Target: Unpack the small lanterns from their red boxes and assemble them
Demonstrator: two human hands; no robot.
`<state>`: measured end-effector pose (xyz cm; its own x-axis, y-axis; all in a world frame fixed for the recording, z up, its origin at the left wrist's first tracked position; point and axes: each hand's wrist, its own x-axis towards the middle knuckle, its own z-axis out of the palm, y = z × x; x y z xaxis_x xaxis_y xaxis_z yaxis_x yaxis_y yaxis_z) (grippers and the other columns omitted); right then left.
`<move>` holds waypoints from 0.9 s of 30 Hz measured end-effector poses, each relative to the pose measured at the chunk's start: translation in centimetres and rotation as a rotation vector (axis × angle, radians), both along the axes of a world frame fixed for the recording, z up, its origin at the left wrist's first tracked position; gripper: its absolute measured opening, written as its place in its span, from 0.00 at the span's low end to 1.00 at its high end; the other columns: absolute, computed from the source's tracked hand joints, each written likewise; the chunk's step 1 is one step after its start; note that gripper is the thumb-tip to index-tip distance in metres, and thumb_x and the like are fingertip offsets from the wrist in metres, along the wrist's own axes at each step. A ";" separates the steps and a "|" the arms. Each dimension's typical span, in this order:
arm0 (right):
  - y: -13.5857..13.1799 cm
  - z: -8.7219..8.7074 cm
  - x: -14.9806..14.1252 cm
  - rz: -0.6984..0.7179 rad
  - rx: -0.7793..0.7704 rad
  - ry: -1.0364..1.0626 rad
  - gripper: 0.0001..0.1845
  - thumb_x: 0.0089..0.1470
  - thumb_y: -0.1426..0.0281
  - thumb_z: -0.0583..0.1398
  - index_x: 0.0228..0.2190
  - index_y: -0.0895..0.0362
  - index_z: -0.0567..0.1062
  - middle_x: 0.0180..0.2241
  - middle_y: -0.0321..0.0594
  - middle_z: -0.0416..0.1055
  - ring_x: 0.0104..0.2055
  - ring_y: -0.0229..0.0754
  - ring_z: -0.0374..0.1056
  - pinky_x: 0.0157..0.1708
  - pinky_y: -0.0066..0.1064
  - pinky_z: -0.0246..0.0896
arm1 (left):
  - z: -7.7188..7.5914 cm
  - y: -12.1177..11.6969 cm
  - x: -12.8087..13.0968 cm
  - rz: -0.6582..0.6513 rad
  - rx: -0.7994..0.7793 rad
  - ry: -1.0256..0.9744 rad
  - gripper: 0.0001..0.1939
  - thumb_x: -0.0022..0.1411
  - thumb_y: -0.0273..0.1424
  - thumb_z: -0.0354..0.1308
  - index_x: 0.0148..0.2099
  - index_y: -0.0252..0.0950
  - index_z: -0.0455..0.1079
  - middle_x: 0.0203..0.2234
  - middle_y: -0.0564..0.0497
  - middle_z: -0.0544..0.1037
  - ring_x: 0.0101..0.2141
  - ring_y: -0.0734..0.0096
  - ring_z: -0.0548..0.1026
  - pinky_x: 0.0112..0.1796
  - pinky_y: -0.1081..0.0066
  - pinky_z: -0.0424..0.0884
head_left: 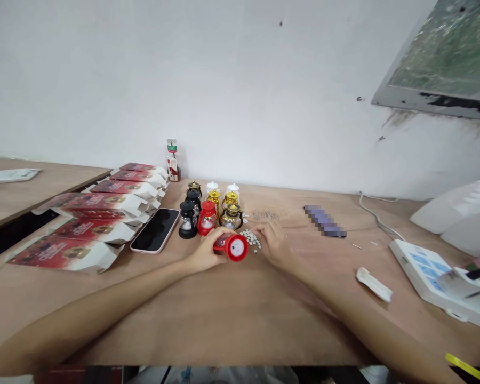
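My left hand (205, 253) is closed round a small red lantern (236, 247), tilted so that its round base with a white disc faces me. Just right of it, my right hand (275, 241) is at the edge of a pile of small round silver pieces (251, 238) that look like button cells. Its fingers are bent together, and whatever they may hold is hidden. Behind my left hand stand more small lanterns: a red one (207, 218), a black one (188, 221), a gold and black one (231, 216), and several gold, white and black ones further back.
Several open red and white boxes (84, 229) lie at the left, with a phone (156, 230) beside them. A packet (173, 161) leans on the wall. Small metal bits (266, 215) lie behind the pile. A blurred-out item (324, 220), a white strip (374, 285) and a power strip (440, 277) are rightward.
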<state>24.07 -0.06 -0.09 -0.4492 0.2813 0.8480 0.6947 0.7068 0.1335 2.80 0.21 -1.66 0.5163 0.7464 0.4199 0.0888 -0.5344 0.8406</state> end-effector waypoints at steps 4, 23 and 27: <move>-2.9 0.2 -1.4 0.081 0.164 -0.040 0.08 0.57 0.81 0.51 0.31 0.59 0.67 0.27 0.39 0.70 0.30 0.37 0.63 0.31 0.29 0.53 | -0.1 0.1 0.0 0.060 0.070 0.046 0.26 0.43 0.26 0.67 0.47 0.36 0.66 0.44 0.46 0.73 0.47 0.59 0.70 0.50 0.61 0.63; -3.9 1.4 -1.6 -0.150 0.312 -0.315 0.11 0.58 0.79 0.52 0.28 0.59 0.70 0.27 0.40 0.71 0.29 0.38 0.59 0.34 0.32 0.50 | 0.4 -0.5 0.0 0.145 0.168 0.227 0.26 0.46 0.26 0.63 0.50 0.39 0.66 0.48 0.47 0.72 0.50 0.57 0.68 0.52 0.60 0.59; -4.1 1.8 -1.7 -0.174 0.318 -0.311 0.11 0.57 0.80 0.52 0.27 0.59 0.70 0.26 0.39 0.71 0.29 0.38 0.59 0.34 0.32 0.49 | 0.3 -0.9 -0.1 0.254 0.223 0.361 0.31 0.46 0.24 0.59 0.54 0.40 0.59 0.50 0.48 0.71 0.50 0.56 0.67 0.51 0.58 0.57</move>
<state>22.40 -4.12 1.67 -0.6642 0.1235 0.7373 0.6923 0.4738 0.5443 2.75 -0.70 -1.33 0.4714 0.7800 0.4115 0.5047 -0.6213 0.5995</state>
